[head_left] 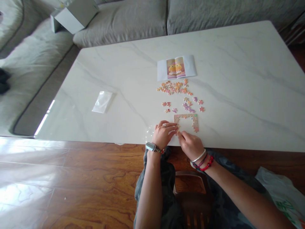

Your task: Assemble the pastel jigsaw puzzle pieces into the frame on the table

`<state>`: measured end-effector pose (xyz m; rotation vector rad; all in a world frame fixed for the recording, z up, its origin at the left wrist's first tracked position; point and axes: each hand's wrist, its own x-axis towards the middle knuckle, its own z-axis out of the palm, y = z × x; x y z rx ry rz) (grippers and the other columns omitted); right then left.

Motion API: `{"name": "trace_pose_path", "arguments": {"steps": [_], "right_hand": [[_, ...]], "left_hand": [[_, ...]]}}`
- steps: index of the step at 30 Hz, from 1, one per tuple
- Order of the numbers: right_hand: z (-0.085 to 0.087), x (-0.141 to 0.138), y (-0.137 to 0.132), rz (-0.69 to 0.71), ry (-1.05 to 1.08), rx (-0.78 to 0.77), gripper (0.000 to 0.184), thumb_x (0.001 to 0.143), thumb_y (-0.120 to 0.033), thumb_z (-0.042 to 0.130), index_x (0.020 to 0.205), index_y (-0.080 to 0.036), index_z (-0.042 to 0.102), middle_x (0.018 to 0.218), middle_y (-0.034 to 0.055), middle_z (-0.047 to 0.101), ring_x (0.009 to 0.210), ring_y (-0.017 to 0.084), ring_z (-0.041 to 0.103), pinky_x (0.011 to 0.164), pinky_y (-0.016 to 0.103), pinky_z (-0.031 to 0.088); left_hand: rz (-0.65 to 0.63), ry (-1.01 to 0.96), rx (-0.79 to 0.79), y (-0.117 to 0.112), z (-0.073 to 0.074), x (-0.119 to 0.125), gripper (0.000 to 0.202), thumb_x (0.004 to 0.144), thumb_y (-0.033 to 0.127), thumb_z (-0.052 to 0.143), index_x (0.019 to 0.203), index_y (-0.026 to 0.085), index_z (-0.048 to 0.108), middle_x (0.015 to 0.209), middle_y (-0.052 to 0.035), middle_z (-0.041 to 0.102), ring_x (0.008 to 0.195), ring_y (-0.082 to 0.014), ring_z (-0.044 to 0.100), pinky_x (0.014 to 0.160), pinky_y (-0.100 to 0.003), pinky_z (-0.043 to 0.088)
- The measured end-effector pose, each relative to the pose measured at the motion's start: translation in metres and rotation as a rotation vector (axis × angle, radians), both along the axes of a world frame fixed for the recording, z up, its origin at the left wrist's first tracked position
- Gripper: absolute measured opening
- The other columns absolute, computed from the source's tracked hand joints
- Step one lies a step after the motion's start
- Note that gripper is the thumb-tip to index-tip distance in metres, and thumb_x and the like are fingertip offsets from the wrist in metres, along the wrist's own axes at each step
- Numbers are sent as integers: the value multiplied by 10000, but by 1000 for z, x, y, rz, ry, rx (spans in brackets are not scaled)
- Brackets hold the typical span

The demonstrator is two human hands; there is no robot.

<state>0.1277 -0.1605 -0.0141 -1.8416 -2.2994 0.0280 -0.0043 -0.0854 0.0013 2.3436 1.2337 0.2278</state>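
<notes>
Head view shows our two hands at the near edge of the table (pixel 238 95), meeting at the lower left end of the puzzle frame (pixel 187 120). We judge that a piece is being fitted there, which calls for fine alignment and light pressure. Our left hand (pixel 164 133) lies palm down with fingers flat. Our right hand (pixel 190 144) is curled, and we cannot tell if it pinches a piece.

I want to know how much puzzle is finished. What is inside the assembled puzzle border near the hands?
Inside the puzzle border only bare white table shows. Its near-left corner is covered by the left hand and right hand.
</notes>
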Motion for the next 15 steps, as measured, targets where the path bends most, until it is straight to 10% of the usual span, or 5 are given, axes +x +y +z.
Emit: {"name": "trace_pose_path", "arguments": {"steps": [15], "right_hand": [[1, 14, 4, -20, 259, -119, 303, 825, -242, 369, 1060, -187, 552, 846, 55, 576, 674, 123, 531, 567, 218, 378]], "left_hand": [[86, 7, -13, -6, 1, 5, 193, 761, 285, 508, 920, 316, 612, 1072, 42, 592, 1010, -210, 413, 800, -392, 357]]}}
